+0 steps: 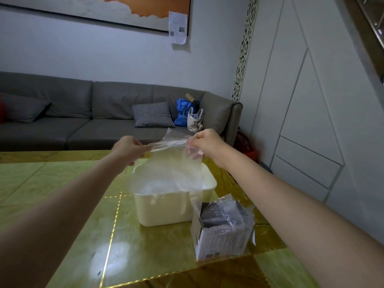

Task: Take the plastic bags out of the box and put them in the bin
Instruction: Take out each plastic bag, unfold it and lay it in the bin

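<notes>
step: both hands up, left hand [126,149] and right hand [204,145] pinching a clear plastic bag [172,163] stretched over the cream bin [166,206] | box [222,229] at 4 o'clock of bin, on table [62,183] | next: prob lower and let go

Box [223,229] stands just beside bin [164,208]; table [62,183] left lies open.

Dim indoor light; soft glare patch on glossy table [108,260]; wide-angle bending at edges; forearms perhaps slightly blurred.
</notes>
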### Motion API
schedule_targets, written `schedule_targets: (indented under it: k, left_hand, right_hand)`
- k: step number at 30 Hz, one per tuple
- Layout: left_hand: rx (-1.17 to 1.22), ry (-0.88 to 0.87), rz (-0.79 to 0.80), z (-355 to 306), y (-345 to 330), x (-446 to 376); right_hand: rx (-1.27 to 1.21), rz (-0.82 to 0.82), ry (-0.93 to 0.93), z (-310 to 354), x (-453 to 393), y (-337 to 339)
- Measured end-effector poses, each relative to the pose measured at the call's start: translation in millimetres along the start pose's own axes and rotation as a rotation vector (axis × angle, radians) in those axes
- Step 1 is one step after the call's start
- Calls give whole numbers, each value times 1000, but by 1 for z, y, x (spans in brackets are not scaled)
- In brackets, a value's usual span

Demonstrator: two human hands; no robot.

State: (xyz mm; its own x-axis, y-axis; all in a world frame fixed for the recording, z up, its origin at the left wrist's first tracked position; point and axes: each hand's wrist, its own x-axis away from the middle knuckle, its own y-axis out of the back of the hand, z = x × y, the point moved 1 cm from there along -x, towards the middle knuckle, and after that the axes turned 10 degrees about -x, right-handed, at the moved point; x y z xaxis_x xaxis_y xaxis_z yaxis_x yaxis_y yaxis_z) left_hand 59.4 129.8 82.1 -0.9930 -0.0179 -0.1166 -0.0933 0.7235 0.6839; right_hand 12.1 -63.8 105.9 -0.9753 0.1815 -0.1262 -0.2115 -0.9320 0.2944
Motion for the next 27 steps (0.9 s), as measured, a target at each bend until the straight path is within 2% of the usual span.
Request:
schedule_targets:
  k: [2,4,6,8,9,11,13,17,19,21,24,25,27]
  left_hand:
    - [-166,65,-182,10,11,-10]
    - [-248,103,-382,8,19,-14]
    - [-263,-65,-453,-5,15,-14]
    - [-295,-334,-370,-17,-1,-12]
    - [-363,-431,-271,-18,-14,-12]
    - [-646,-493,13,-9,-39,-15]
    - [-842,-437,262,10,-60,-21]
    - [-911,-366,469,26,-92,-29]
    - [-910,-395,497,23,-101,-30]
    - [-917,-403,531,25,-111,-37]
    - [-750,-304,597,37,-127,-53]
    - [-654,-261,626,40,-131,-56]
    - [-558,-230,582,42,-133,-55]
  right_hand:
    - [-59,-92,-39,-3,-10,-5]
    - [-243,-159,-125,-9,-19,-12]
    - [-465,-194,-203,-19,-27,-21]
    - [-546,-194,-264,-35,-34,-31]
    - [-576,-182,-289,-45,-39,-37]
    - [-581,-181,-338,-62,-43,-46]
    - [-519,-176,-359,-76,-45,-47]
    - [-228,-137,-397,-96,-52,-34]
    - [170,-60,-333,-89,-49,-25]
    - [633,-49,-99,-82,-55,-13]
    - [768,-19,327,-65,-55,-11]
    - [806,62,409,-63,-53,-14]
    - [863,312,354,-73,-54,-24]
